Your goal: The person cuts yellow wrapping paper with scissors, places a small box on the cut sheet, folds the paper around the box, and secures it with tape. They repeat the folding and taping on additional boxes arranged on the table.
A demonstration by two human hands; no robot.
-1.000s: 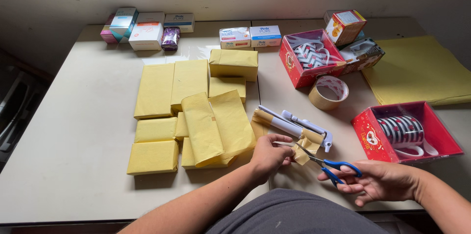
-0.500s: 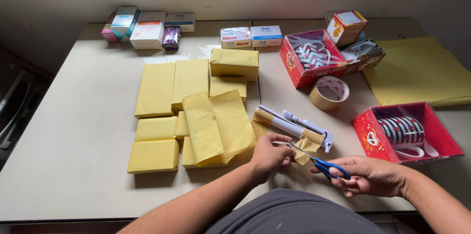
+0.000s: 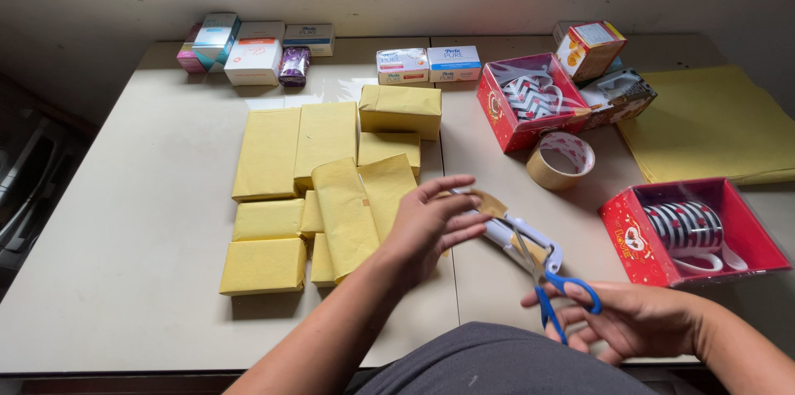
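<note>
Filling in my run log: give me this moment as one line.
left hand: open, piece of tape at fingertips | right hand: holding blue-handled scissors | white tool: on table, between hands

My blue-handled scissors (image 3: 553, 286) point up, blades shut, beside the long white tool (image 3: 515, 237) half wrapped in yellow paper.
</note>
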